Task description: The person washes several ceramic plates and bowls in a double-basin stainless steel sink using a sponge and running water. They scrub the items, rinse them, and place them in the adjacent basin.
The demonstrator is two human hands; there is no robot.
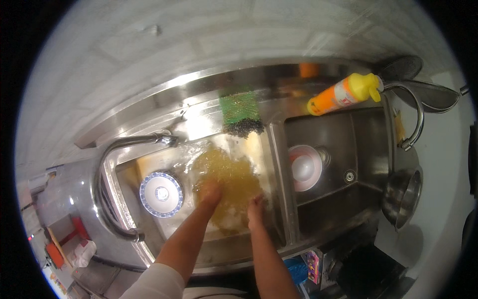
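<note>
Both my hands are in the left basin of a stainless steel sink (278,175), at a pool of murky yellow-brown water (235,179). My left hand (210,190) reaches into the water, its fingers blurred and partly hidden. At the pool's right edge is my right hand (257,208), fingers curled; whether it grips anything cannot be made out. A white bowl with a blue patterned rim (161,194) sits left of my left hand. A green scouring pad (240,107) and a dark metal wool scrubber (244,128) lie on the ledge behind the basin.
A curved faucet (108,149) arches along the left basin. In the right basin (336,216) sits a pinkish-white bowl (305,168). An orange bottle with a yellow cap (340,95) is behind it. A second faucet (418,112), strainers (425,95) and a metal bowl (403,198) are at right.
</note>
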